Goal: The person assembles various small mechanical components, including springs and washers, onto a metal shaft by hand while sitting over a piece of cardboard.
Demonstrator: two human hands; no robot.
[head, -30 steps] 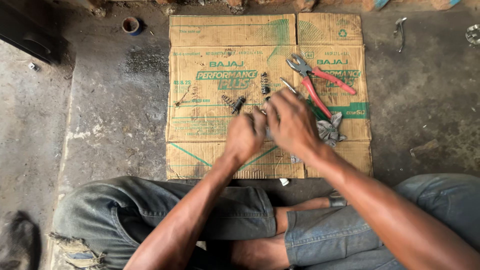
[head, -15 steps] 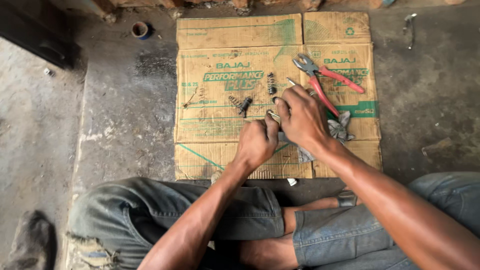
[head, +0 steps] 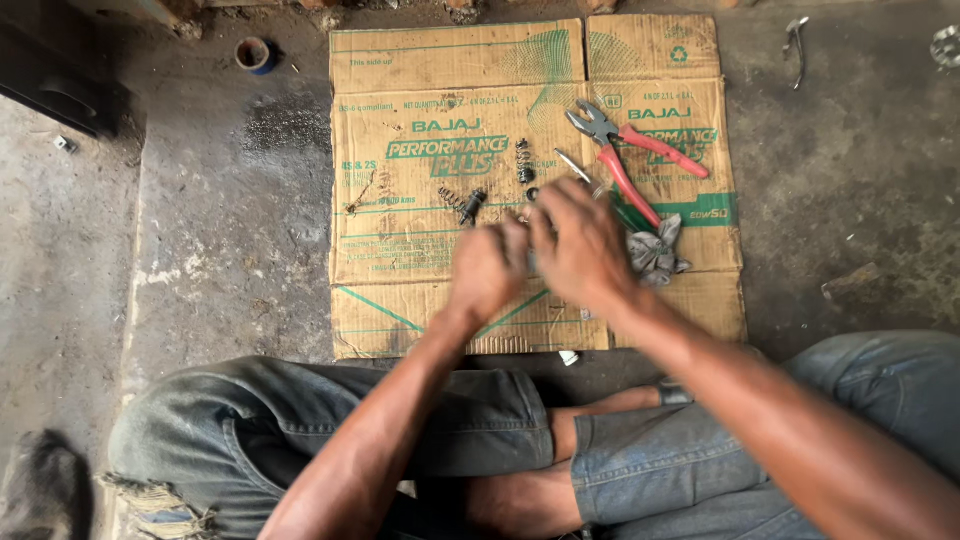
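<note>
Both hands have slid a little leftward across the cardboard sheet [head: 400, 300] since the earlier frame and are blurred with motion. Nearest, denim-clad crossed legs [head: 330, 420] sit on the concrete floor [head: 220, 250]. Above them the left hand [head: 488, 268] and right hand [head: 580, 240] are pressed together, fingers curled around something too small and blurred to make out; whether they grip it I cannot tell. Just beside the right hand lies a grey rag [head: 655, 250]. Farther off rest a small dark bolt [head: 470, 205], a coil spring [head: 522, 162] and red-handled pliers [head: 630, 150].
</note>
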